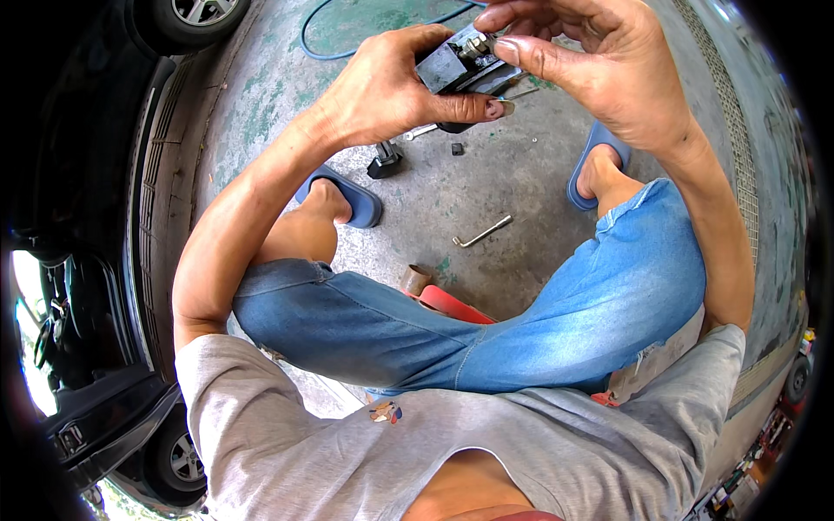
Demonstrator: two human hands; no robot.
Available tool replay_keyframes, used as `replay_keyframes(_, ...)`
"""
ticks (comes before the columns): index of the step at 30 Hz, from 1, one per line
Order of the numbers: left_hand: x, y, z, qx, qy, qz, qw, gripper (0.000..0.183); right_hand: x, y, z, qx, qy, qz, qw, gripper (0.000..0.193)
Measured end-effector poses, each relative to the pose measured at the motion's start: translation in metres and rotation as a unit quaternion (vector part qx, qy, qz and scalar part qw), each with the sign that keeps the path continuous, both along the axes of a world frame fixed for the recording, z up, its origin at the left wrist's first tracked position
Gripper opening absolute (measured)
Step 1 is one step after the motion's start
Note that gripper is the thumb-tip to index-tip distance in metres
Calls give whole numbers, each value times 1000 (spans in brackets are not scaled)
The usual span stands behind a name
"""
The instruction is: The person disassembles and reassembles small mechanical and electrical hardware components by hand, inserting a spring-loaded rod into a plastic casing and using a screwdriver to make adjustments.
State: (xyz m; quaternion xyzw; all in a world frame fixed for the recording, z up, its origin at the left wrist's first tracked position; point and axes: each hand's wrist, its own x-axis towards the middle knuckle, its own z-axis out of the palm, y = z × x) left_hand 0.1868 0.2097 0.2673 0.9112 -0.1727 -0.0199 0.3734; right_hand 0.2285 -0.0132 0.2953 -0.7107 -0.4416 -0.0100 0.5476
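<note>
Now your left hand [391, 87] clamps a blocky dark metal part [460, 65]; your right hand [591, 65] pinches its ribbed silver fitting [476, 45] at 12 o'clock.

My left hand [382, 91] holds a dark, blocky metal part [458, 68] up in front of me, thumb stretched along its lower edge. My right hand [599, 65] comes in from above — thumb and fingertips pinch a small silvery piece [477, 46] on top of the part. Below, on the concrete floor [512, 165], lie a bent hex key [483, 232], a small black piece [457, 148] and a black tool [385, 161] beside my blue sandal [352, 198]. A green hose [347, 48] curls past — a car tyre [187, 17] sits at the upper left.
</note>
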Motion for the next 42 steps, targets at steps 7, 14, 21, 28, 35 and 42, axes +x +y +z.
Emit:
replay_keyframes(7,2,1,-7,20,-71,-6,997,79,-5,-1,2,5,4,3,1000,38)
replay_keyframes(14,7,2,-16,6,-142,-32,989,82,-1,0,-5,25,-66,10,997,37)
replay_keyframes(21,6,1,-8,41,-181,-22,982,74,-6,2,-1,7,-76,4,997,37)
replay_keyframes(28,9,-3,3,-70,-104,-75,989,70,-4,3,-3,39,-118,8,992,38)
replay_keyframes(35,5,1,-5,-104,-74,-17,992,70,-16,8,4,62,-200,-11,978,39)
replay_keyframes(42,16,7,-24,-171,-167,-119,964,79,-9,12,0,113,-228,32,967,44)
